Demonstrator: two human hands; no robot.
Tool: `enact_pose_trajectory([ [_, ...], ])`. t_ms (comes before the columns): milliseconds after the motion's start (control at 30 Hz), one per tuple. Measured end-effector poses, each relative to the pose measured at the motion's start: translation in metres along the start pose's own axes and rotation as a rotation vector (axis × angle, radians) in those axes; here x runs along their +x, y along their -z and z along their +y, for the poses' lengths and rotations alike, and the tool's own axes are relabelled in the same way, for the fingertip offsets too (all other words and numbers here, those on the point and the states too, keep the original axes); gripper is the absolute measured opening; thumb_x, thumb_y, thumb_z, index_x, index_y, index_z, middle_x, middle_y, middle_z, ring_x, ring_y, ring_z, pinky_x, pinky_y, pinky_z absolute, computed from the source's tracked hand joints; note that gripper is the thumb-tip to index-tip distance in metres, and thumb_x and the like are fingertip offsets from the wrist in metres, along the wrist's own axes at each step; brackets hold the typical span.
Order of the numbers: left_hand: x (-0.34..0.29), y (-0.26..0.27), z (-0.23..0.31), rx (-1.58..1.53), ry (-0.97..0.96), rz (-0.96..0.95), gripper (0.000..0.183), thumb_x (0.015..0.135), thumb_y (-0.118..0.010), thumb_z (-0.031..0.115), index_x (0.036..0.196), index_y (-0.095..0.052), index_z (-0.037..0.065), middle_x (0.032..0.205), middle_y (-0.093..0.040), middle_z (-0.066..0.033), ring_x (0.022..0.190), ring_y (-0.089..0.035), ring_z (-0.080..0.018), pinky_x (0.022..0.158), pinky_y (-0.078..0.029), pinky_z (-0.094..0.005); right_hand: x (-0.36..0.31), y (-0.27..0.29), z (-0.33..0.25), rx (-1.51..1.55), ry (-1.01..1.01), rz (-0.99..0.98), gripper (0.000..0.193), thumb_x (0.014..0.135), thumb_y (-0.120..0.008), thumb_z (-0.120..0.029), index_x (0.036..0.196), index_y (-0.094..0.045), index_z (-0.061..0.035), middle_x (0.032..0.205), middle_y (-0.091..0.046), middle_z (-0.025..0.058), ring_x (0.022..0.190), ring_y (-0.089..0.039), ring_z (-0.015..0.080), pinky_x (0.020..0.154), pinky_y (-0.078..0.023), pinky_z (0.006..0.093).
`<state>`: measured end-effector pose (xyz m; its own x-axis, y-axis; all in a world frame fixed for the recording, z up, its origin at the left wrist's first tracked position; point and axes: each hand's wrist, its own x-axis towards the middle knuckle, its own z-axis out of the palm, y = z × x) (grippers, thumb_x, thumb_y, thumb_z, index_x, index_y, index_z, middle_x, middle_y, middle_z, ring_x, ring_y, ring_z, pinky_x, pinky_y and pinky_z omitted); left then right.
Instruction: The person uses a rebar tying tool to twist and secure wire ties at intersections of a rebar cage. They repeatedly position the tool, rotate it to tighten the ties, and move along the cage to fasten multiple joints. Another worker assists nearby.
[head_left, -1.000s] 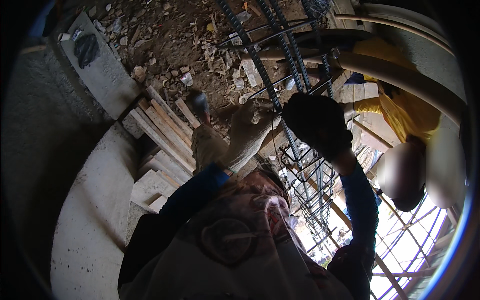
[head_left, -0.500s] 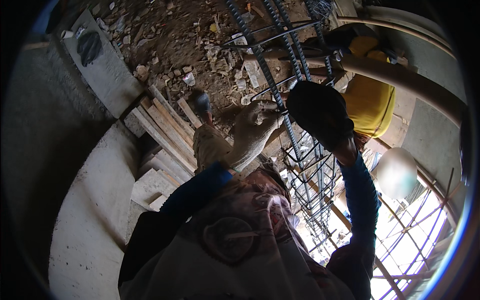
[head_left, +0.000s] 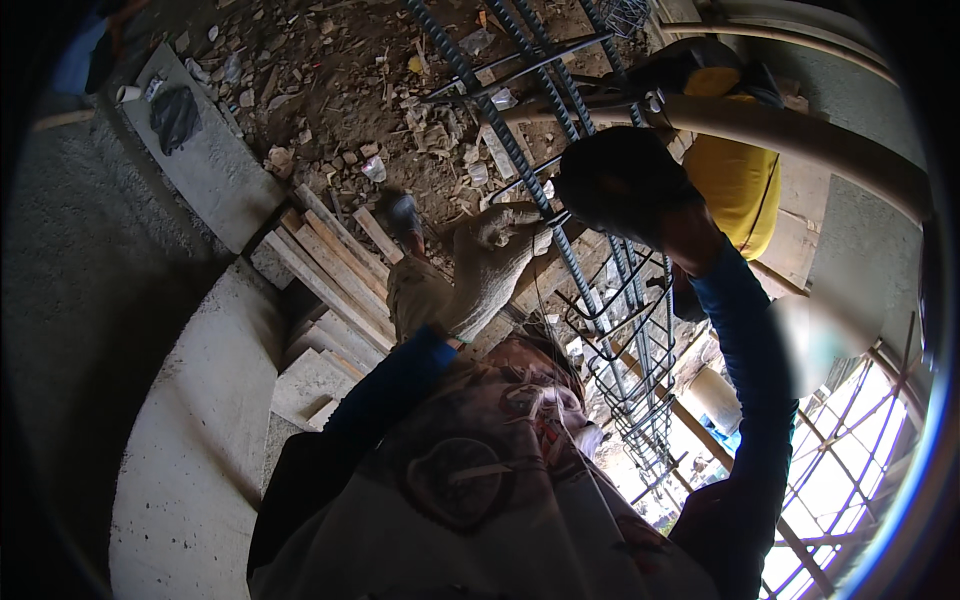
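The ribbed steel bar, its long axis running 11 to 5 o'clock, lies at 2 o'clock from the left hand, whose grip pinches a thin wire, and at 8 o'clock from the equally near right hand, its grip hidden, so I cannot tell its state.

Left hand: off-white glove, fingers pinched at the nearest ribbed rebar; thin wire trails below the fingertips. Right hand: black glove, in front of the bars; its fingertips cannot be made out. Stirrups cross the bars below. Lower left of the hands: wooden planks, stacked. Upper left: black plastic bag on concrete slab. Beyond: littered soil. Right: co-worker in yellow top, bent over.
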<state>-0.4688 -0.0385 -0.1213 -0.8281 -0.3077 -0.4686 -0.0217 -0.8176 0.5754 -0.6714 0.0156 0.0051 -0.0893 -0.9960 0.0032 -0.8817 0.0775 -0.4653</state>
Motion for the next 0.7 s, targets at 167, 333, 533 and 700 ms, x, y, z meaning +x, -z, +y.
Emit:
enact_pose_trajectory([
  [167, 0.007, 0.004, -0.011, -0.100, 0.053, 0.023, 0.019, 0.096, -0.077, 0.000, 0.115, -0.074, -0.002, 0.101, -0.078, -0.0082, 0.090, -0.074, -0.0109, 0.076, -0.061, -0.0246, -0.041, -0.017, -0.034, 1.561, -0.143, 0.117, 0.063, 0.108, -0.054, -0.048, 0.155, -0.035, -0.0104, 0.157, -0.040, 0.0154, 0.147, -0.038, 0.0320, 0.123, -0.034, 0.0505],
  [333, 0.007, 0.009, -0.012, 0.308, -0.247, -0.007, 0.016, 0.097, -0.075, -0.002, 0.113, -0.074, -0.002, 0.102, -0.078, -0.0088, 0.087, -0.073, -0.0111, 0.075, -0.060, -0.0251, -0.069, -0.043, -0.091, 1.697, -0.459, 0.455, 0.078, 0.098, -0.069, -0.061, 0.154, -0.051, -0.0091, 0.148, -0.060, 0.0179, 0.140, -0.057, 0.0361, 0.118, -0.048, 0.0512],
  [533, 0.001, -0.001, -0.004, 0.085, -0.129, 0.007, 0.012, 0.097, -0.075, -0.003, 0.108, -0.073, -0.002, 0.102, -0.076, -0.0088, 0.087, -0.071, -0.0101, 0.074, -0.061, -0.0269, -0.073, -0.077, -0.105, 0.002, -0.509, 0.351, 0.021, 0.087, -0.084, -0.016, 0.102, -0.078, -0.0031, 0.096, -0.076, 0.0155, 0.084, -0.076, 0.0328, 0.072, -0.061, 0.0435],
  [700, 0.005, 0.006, -0.010, 0.070, -0.185, -0.034, 0.012, 0.097, -0.074, -0.004, 0.109, -0.072, -0.002, 0.105, -0.075, -0.0100, 0.090, -0.072, -0.0122, 0.073, -0.063, -0.0277, -0.081, -0.102, -0.109, 0.008, -0.632, 0.398, 0.032, 0.084, -0.084, -0.012, 0.112, -0.076, 0.0012, 0.097, -0.078, 0.0127, 0.076, -0.073, 0.0317, 0.068, -0.058, 0.0404],
])
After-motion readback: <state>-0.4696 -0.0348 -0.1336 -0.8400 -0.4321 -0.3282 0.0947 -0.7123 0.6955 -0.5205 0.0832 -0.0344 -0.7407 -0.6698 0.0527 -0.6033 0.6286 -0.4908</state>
